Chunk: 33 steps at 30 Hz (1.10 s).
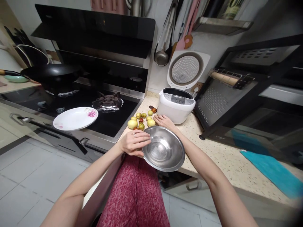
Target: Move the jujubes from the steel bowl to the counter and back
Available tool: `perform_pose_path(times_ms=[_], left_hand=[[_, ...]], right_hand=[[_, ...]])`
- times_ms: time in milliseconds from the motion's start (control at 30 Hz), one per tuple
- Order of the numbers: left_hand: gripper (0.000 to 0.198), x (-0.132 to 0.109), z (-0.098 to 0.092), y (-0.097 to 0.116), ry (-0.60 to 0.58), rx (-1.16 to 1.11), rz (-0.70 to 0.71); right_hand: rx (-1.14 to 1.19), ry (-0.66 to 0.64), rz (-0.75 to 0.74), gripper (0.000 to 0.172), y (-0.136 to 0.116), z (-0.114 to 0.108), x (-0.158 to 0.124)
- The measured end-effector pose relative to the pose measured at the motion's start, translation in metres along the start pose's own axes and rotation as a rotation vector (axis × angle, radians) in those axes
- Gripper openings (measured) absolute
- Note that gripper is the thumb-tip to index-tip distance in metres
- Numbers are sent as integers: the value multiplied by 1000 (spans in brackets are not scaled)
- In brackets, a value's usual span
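Head view: The left hand (pixel 135 142) grips the left rim of a metal bowl (pixel 163 149); its fingers lie over the rim onto the inner wall. The bowl is positioned at the front edge of the desk (pixel 220 159), with its opening facing the camera. Whether its base rests on the desk cannot be determined.

The right hand (pixel 165 121) is located behind the bowl, in front of the rice cooker (pixel 176 108). Its fingers are extended and slightly spread, pointing toward a group of small fruits (pixel 141 120); contact with the fruits cannot be confirmed. The fruits, yellow, green and reddish-brown, lie on the desk between the stove and the rice cooker.

The rice cooker stands with its lid (pixel 186 69) raised. On the stove, a white plate (pixel 74 119) with a pink flower print lies at the front edge, left of the bare burner (pixel 109 101). A black wok (pixel 50 72) sits farther left. A blue cloth (pixel 270 170) lies on the right of the desk.
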State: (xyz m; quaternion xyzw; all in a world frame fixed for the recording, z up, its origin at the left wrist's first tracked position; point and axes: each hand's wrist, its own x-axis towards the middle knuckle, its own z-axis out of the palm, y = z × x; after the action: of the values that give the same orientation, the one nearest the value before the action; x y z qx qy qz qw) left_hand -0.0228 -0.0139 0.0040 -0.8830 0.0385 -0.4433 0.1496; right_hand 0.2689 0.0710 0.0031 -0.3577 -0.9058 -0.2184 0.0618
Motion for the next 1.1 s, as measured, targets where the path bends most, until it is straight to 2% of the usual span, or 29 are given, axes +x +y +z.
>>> perform_pose_path(times_ms=[133,300,400,567,700,900,1000,1100], left_hand=[[54,-3,1,-1,-25,-35,2],[53,-4,1,0,-22,-54,9],[52,-3,0,1,-5,-62,13],[51,-7,0,2,-42,-83,-40],[52,-10,2,3,-34,-60,-25],[56,-10,2,4,-3,-51,-6],[55,-10,2,4,0,-39,-3],[52,-10,2,4,27,-1,1]], right_hand=[[-11,20,-38,40,4,8,-4],[-63,132,-76,38,11,14,-5],[-60,151,-90,34,11,16,-3],[-48,165,-107,33,9,12,-2],[-31,244,-126,38,8,-1,-14],[-14,501,-78,40,9,-36,-50],[43,620,-34,43,0,-53,-62],[136,678,-16,42,-17,-70,-65]])
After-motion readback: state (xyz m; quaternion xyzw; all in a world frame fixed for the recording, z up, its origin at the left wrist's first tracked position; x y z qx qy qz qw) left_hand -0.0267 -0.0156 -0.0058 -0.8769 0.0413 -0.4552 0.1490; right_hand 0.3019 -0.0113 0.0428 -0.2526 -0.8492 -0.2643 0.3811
